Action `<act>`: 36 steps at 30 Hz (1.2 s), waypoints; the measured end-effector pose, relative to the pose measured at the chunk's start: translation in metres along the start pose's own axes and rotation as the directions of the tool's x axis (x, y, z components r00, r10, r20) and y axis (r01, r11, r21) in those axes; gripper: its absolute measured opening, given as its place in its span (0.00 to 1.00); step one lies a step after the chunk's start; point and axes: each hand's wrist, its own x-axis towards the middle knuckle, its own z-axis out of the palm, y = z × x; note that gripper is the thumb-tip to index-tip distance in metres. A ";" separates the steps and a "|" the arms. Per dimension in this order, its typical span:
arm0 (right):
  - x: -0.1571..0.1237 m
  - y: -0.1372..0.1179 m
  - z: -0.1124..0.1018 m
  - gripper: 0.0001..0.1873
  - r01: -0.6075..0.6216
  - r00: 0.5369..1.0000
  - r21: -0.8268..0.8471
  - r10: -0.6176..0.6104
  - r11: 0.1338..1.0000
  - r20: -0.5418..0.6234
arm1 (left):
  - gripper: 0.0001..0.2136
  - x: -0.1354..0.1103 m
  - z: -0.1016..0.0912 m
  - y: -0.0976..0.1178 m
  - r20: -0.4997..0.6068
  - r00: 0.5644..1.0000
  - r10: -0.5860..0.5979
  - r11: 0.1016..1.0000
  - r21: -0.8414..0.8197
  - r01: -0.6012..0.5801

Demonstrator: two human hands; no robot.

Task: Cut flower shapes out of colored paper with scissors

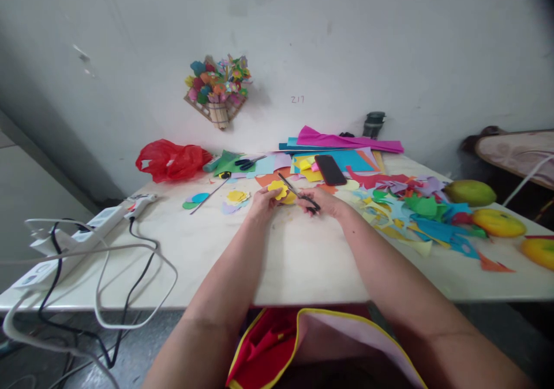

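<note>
Over the middle of the pale table, my left hand (263, 203) pinches a yellow paper flower (277, 189) with scalloped edges. My right hand (324, 201) is wrapped round the dark handles of a pair of scissors (288, 184), whose blades point up and left beside the flower. Another bit of yellow paper (289, 198) shows between the two hands, partly hidden by them. To the left of my left hand lie more yellow flower cutouts (238, 196), on top of pale lilac and blue ones (234, 206). Blue and green paper rounds (199, 197) sit farther left.
A phone (330, 170) lies beyond my right hand, near coloured paper sheets (352, 161). Paper scraps (426, 207) spread across the right side, beside several mangoes (498, 223). At left are a red plastic bag (173, 160) and a power strip (73, 245) with loose cables.
</note>
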 end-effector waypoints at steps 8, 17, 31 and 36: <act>-0.002 -0.005 0.002 0.16 -0.030 1.000 -0.005 0.030 1.000 0.008 | 0.08 -0.001 0.002 0.001 0.005 1.000 0.014 1.000 0.008 -0.014; -0.001 -0.003 0.003 0.16 -0.013 1.000 -0.026 0.014 1.000 0.013 | 0.09 -0.001 0.002 0.000 -0.020 1.000 0.007 1.000 -0.011 -0.007; -0.002 -0.003 0.004 0.14 -0.015 1.000 0.006 0.015 1.000 0.020 | 0.09 -0.003 0.005 0.000 0.026 0.999 0.019 0.999 -0.035 -0.018; -0.002 -0.003 0.004 0.14 -0.024 0.999 0.021 0.023 1.000 0.023 | 0.10 -0.002 0.003 -0.001 0.031 0.999 0.023 0.999 -0.034 -0.022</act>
